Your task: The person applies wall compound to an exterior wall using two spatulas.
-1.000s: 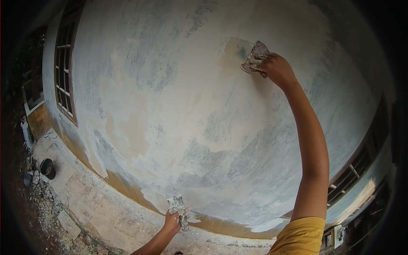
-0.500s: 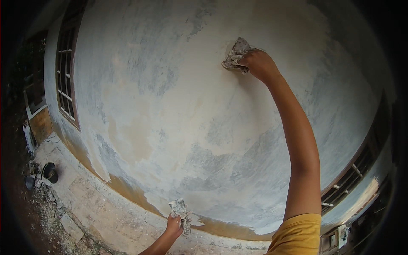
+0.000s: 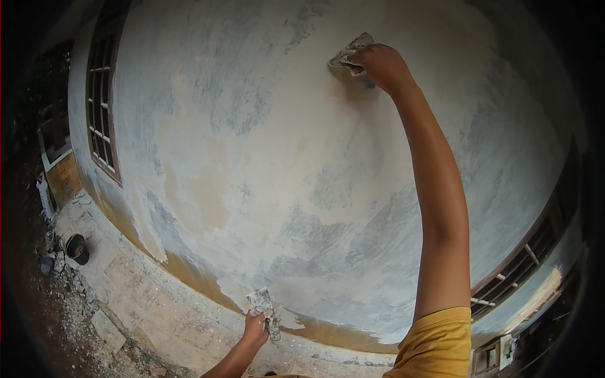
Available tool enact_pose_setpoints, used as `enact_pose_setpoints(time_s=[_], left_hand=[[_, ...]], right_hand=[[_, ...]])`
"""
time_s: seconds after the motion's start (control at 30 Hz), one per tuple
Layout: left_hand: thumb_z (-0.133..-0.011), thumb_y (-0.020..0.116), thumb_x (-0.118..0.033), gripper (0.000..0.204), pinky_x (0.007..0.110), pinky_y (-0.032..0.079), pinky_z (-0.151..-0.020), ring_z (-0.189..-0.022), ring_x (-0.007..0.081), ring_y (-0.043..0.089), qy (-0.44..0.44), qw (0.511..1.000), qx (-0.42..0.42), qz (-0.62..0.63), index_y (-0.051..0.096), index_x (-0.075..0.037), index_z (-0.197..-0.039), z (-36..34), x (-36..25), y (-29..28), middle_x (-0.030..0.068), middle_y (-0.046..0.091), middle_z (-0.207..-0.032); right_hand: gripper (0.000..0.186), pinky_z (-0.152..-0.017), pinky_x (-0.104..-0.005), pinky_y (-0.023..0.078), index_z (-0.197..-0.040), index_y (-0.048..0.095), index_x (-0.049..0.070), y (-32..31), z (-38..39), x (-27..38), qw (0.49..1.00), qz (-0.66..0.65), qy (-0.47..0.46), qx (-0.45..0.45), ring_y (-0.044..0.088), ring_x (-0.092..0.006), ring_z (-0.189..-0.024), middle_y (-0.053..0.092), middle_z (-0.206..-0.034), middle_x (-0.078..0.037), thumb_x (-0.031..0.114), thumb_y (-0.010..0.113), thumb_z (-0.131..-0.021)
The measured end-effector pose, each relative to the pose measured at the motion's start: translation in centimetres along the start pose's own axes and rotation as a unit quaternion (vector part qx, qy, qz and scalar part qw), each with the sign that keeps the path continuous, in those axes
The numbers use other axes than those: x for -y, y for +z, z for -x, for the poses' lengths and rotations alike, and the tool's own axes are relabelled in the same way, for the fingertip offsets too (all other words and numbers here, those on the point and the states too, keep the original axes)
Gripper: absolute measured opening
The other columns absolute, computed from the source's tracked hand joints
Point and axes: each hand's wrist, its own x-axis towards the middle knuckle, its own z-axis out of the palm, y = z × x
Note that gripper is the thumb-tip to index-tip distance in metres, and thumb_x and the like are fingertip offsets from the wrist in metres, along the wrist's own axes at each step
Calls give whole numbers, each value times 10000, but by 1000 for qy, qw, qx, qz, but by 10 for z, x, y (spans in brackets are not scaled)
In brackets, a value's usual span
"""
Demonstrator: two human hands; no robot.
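Note:
My right arm stretches high up to the patchy white and grey wall [image 3: 283, 164]. In its hand, my right hand [image 3: 382, 65] grips a plaster-crusted trowel [image 3: 351, 53], its flat blade held at the wall with a shadow beneath it. Lower down, my left hand [image 3: 255, 326] is closed round a putty knife [image 3: 263, 309] smeared with pale filler. That knife is held in front of the wall's foot, its blade pointing up. Whether it touches the wall I cannot tell.
A barred window [image 3: 101, 101] is set in the wall at the left, and another window [image 3: 523, 258] at the lower right. On the paved ledge [image 3: 151, 309] stands a dark bucket [image 3: 77, 249]. Rubble and gravel [image 3: 75, 321] lie along its outer side.
My right hand has moved up the wall with the trowel, whose blade has tilted. My left hand has barely shifted, still holding the putty knife.

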Motion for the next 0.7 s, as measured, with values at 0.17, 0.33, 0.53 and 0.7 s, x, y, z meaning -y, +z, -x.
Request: enact_pose_setpoints(time_s=[0.17, 0.33, 0.53, 0.7], left_hand=[[-846, 417, 83, 380, 449, 546, -762, -985, 283, 597, 0, 1000, -3, -8, 447, -28, -1208, 3, -8, 16, 111, 549, -1154], [-854, 404, 82, 387, 450, 538, -771, -1057, 300, 569, -18, 999, 20, -17, 437, -32, -1222, -6, -4, 12, 94, 527, -1209], [-861, 402, 76, 403, 448, 538, -766, -1084, 318, 561, -39, 999, 16, -22, 405, -33, -1249, -7, -1, 7, 99, 500, -1257], [-865, 437, 46, 369, 460, 533, -776, -1046, 280, 577, -28, 998, 41, -43, 450, -51, -1221, -5, -1, 21, 82, 534, -1211]], right_hand=[[175, -697, -389, 485, -778, 668, 113, 10, 37, -12, 1000, 20, 13, 16, 615, -274, -773, 650, -775, -83, 19, 536, -712], [231, -694, -364, 491, -835, 707, 179, -18, 93, -32, 998, 28, 36, 47, 619, -247, -739, 659, -744, -60, 50, 557, -715], [128, -718, -340, 483, -741, 665, 133, -16, 44, 33, 998, -14, -20, -58, 614, -210, -772, 631, -717, -44, 64, 560, -718], [98, -759, -332, 485, -751, 668, 138, 21, 61, 37, 997, -11, -44, 59, 615, -206, -773, 638, -729, -28, 93, 596, -704]])
